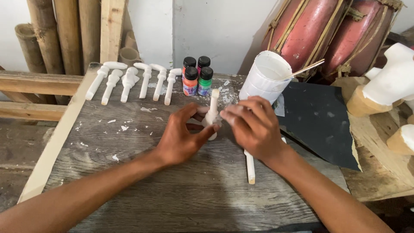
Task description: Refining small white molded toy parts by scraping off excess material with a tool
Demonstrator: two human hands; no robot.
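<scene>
My left hand (183, 133) grips a small white-painted wooden peg piece (212, 108) that stands upright between my two hands over the grey wooden table (181, 194). My right hand (252, 125) touches the same piece from the right, its fingertips dusted white. Another white peg (250, 166) lies on the table under my right wrist. Several more white pegs (129, 82) lie in a row at the table's far left.
Several small paint bottles (197, 75) with black caps stand behind the hands. A white plastic cup (265, 77) holding a thin stick tilts at the right. A dark sheet (319, 118), white-painted wooden blocks (388, 86), red drums (327, 30) and bamboo poles (56, 34) surround the table.
</scene>
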